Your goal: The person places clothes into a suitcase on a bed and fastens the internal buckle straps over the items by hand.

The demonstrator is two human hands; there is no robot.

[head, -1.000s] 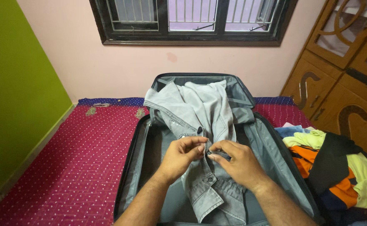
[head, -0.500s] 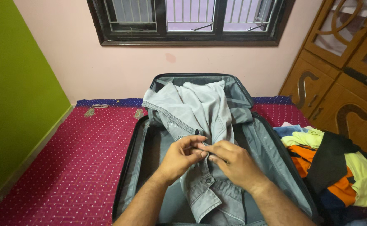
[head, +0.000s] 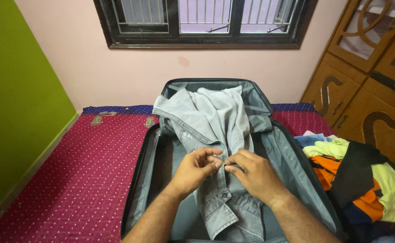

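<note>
My left hand (head: 193, 172) and right hand (head: 256, 175) meet over the front placket of a grey denim shirt (head: 215, 121). Both work at the same spot, fingertips nearly touching. Left grip closed: thumb and forefinger pinch the shirt's edge. Right grip closed too, fingers pressed on the opposite edge of the placket, thumb tucked under the cloth.

One dark snap button (head: 225, 195) shows just below my hands, on the strip running toward me. Whether the one under my fingers is fastened, I cannot tell.

The shirt lies lengthwise in an open suitcase (head: 292, 157) with grey lining. Its upper part and collar are draped up against the raised lid (head: 215, 85); the hem reaches toward the near edge of the case, crumpled.

The suitcase rests on a bed with a red dotted cover (head: 89, 171), a dark blue band along the far edge. To the right, touching the case's side, a heap of clothes (head: 364, 180): orange, yellow, black, pale blue.

Pink wall behind, dark-framed barred window (head: 206, 22) above the lid. Green wall (head: 17, 90) at left. Wooden wardrobe (head: 364, 76) with carved doors at right.
</note>
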